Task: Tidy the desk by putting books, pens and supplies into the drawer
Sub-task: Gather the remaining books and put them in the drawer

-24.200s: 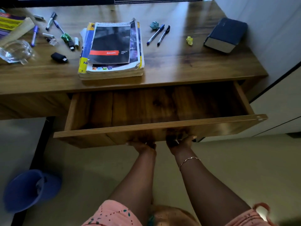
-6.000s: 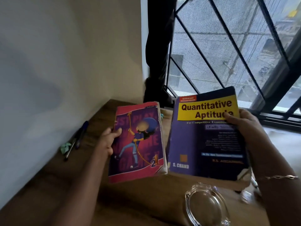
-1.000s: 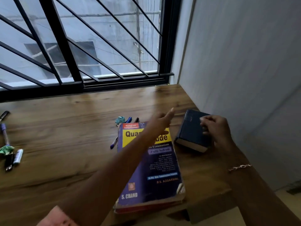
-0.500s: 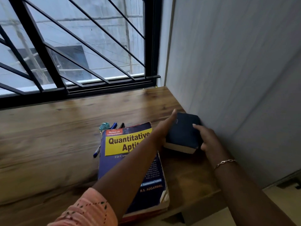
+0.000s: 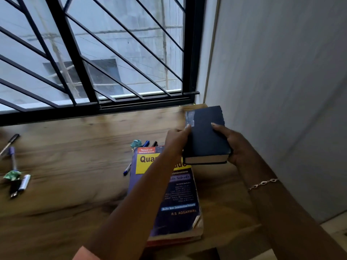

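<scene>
A small thick dark blue book (image 5: 205, 136) is lifted above the wooden desk (image 5: 75, 166), near the right wall. My left hand (image 5: 177, 139) grips its left edge and my right hand (image 5: 230, 145) grips its right side. Below them lies the purple and yellow Quantitative Aptitude book (image 5: 169, 194) on top of another book, near the desk's front edge. Two pens (image 5: 148, 144) and a crumpled teal scrap (image 5: 136, 143) show behind that stack. The drawer is out of sight.
At the far left of the desk lie several pens (image 5: 12, 156), a green crumpled scrap (image 5: 12, 174) and small markers (image 5: 20, 184). A barred window (image 5: 93, 62) runs along the back. A grey wall (image 5: 281, 91) closes the right side.
The dark blue book has come up off the desk between both hands. My left hand has gone from pointing at it to gripping its left edge.
</scene>
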`<move>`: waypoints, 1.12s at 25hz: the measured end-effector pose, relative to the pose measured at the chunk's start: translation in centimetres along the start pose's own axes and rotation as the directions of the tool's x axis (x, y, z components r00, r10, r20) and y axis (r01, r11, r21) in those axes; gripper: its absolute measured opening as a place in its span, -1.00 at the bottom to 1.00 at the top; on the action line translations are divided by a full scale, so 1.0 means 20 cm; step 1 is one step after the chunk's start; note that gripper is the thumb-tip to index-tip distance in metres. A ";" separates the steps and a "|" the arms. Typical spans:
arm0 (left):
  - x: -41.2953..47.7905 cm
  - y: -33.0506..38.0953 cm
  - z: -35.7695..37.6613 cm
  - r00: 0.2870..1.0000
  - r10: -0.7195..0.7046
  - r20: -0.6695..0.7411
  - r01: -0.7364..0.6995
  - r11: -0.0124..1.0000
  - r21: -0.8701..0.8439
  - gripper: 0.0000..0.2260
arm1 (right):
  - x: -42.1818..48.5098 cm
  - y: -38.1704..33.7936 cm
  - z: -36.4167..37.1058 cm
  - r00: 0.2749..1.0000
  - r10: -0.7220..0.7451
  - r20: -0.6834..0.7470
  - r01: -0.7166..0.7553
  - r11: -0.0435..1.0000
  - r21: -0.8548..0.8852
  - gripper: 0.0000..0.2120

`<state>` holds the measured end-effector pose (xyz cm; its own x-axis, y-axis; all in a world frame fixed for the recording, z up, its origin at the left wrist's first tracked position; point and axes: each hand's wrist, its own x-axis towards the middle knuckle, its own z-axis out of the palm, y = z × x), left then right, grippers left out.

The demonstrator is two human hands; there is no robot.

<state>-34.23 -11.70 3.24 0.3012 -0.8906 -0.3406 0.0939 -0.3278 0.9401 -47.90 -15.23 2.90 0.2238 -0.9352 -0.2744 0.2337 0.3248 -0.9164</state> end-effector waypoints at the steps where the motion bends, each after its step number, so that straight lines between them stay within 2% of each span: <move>1: -0.01 0.00 -0.05 0.998 0.029 -0.056 -0.027 0.999 0.031 -0.79 | -0.02 0.02 0.05 0.999 -0.003 0.035 0.003 1.000 0.011 -0.69; 3: -0.03 -0.04 -0.16 0.990 0.068 -0.123 -0.057 0.994 0.094 -0.77 | -0.07 0.08 0.14 0.996 0.024 0.088 -0.024 1.000 0.000 -0.72; 6: -0.10 -0.14 -0.32 0.976 0.079 -0.200 -0.045 0.984 0.169 -0.78 | -0.14 0.21 0.25 0.990 0.075 0.123 -0.062 0.992 -0.108 -0.75; 9: -0.15 -0.26 -0.44 0.960 0.100 -0.262 -0.049 0.980 0.195 -0.76 | -0.16 0.35 0.32 0.989 0.062 0.134 -0.033 0.979 -0.203 -0.74; 11: -0.16 -0.33 -0.49 0.947 0.113 -0.302 -0.038 0.969 0.242 -0.77 | -0.14 0.44 0.34 0.995 0.025 0.101 0.010 0.943 -0.332 -0.68; 14: -0.16 -0.42 -0.54 0.930 0.154 -0.332 -0.032 0.938 0.346 -0.74 | -0.14 0.55 0.38 0.998 -0.046 0.038 0.060 0.830 -0.555 -0.56; 16: -0.16 -0.45 -0.55 0.924 0.212 -0.318 -0.037 0.877 0.479 -0.70 | -0.15 0.60 0.39 0.995 -0.102 -0.003 0.074 0.737 -0.672 -0.45; 20: -0.19 -0.49 -0.57 0.895 0.268 -0.357 0.071 0.704 0.706 -0.62 | -0.20 0.60 0.35 0.979 -0.203 -0.037 0.064 0.467 -0.882 -0.51; 21: -0.19 -0.51 -0.58 0.897 0.245 -0.368 0.094 0.708 0.700 -0.57 | -0.20 0.59 0.33 0.973 -0.227 -0.040 0.065 0.437 -0.897 -0.49; 22: -0.20 -0.54 -0.60 0.915 0.192 -0.356 0.064 0.800 0.596 -0.50 | -0.20 0.58 0.30 0.972 -0.233 -0.035 0.075 0.450 -0.890 -0.44; 23: -0.20 -0.57 -0.62 0.941 0.123 -0.314 0.010 0.921 0.390 -0.45 | -0.19 0.58 0.28 0.980 -0.196 -0.033 0.082 0.550 -0.831 -0.40; 24: -0.21 -0.60 -0.61 0.966 0.057 -0.253 -0.023 0.990 0.136 -0.45 | -0.18 0.58 0.26 0.991 -0.133 -0.013 0.085 0.699 -0.710 -0.37; 25: -0.23 -0.62 -0.61 0.981 0.022 -0.190 -0.035 0.997 -0.065 -0.49 | -0.16 0.59 0.24 0.997 -0.070 0.024 0.071 0.825 -0.561 -0.38; 26: -0.23 -0.63 -0.61 0.986 0.002 -0.166 -0.029 0.987 -0.160 -0.54 | -0.15 0.60 0.23 0.998 -0.028 0.061 0.053 0.888 -0.456 -0.40; 28: -0.22 -0.64 -0.61 0.989 -0.016 -0.146 -0.020 0.969 -0.245 -0.57 | -0.13 0.59 0.23 0.993 -0.004 0.115 0.052 0.906 -0.421 -0.45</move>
<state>-25.22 0.26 -7.15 0.4353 -0.8295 -0.3499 0.3172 -0.2224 0.9219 -41.44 -8.26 -5.94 0.3300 -0.9141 -0.2358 -0.1749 0.1863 -0.9668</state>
